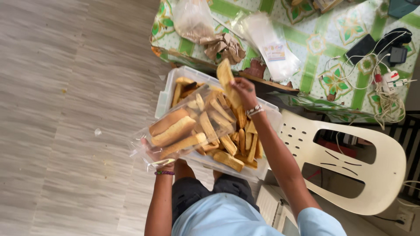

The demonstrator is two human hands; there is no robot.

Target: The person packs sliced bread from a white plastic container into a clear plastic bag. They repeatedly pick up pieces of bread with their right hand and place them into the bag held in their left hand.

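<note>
The light blue shirt (227, 218) is closest. The clear bag (183, 126) is full of long golden bread sticks (175, 131). The left hand (159, 159) grips its bottom end. At two o'clock from it, the right hand (243, 91) pinches one bread stick (227, 81) above the white tub (168, 94).

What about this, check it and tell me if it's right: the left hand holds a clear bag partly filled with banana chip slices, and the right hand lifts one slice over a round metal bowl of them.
Not quite. The head view shows the right hand lifting a slice over a rectangular clear plastic tub, not a round metal bowl. The left hand does hold the clear bag partly filled with slices.
</note>
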